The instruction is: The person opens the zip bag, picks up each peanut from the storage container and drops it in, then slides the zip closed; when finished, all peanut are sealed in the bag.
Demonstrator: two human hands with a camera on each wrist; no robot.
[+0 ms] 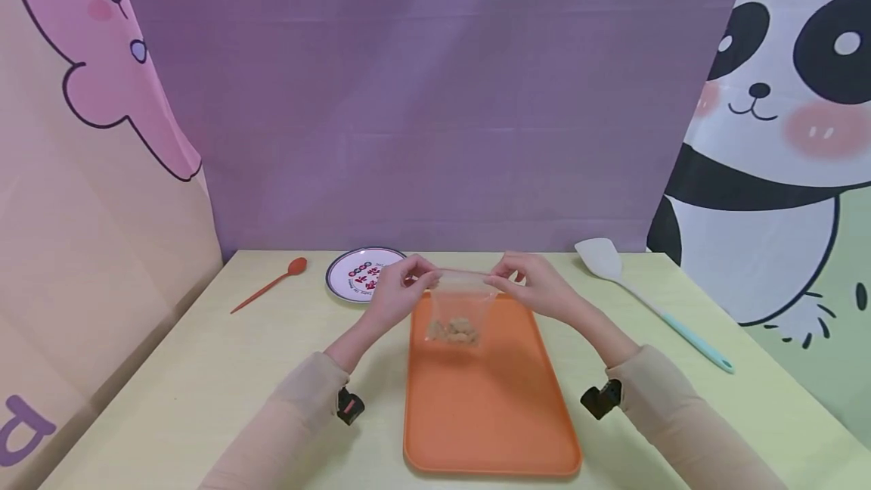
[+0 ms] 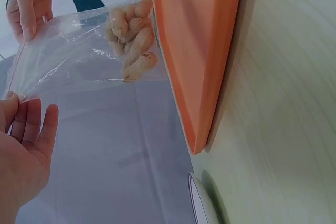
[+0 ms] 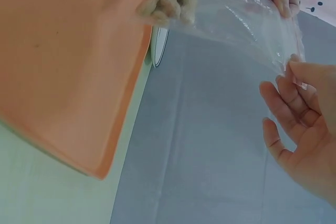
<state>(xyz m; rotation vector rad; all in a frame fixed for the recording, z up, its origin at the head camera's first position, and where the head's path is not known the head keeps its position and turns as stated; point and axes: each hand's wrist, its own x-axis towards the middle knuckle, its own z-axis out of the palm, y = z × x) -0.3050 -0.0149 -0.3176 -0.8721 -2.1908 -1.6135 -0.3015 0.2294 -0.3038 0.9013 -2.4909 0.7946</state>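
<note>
A clear zip bag (image 1: 469, 301) hangs above the orange tray (image 1: 493, 407), with several peanuts (image 2: 134, 35) in their shells gathered at its bottom. My left hand (image 1: 401, 289) pinches one top corner of the bag between thumb and finger. At the opposite top corner, my right hand (image 1: 537, 286) pinches it the same way. The red zip strip runs stretched between both hands. In the right wrist view the peanuts (image 3: 168, 2) lie close to the tray's edge; whether the bag touches the tray I cannot tell.
Behind my left hand lies a white plate (image 1: 354, 289) with a dark rim and red print. An orange spoon (image 1: 268, 286) rests farther left. A spatula (image 1: 640, 293) with a pale blade and mint handle lies on the right. A purple cloth (image 1: 435, 112) hangs behind the table.
</note>
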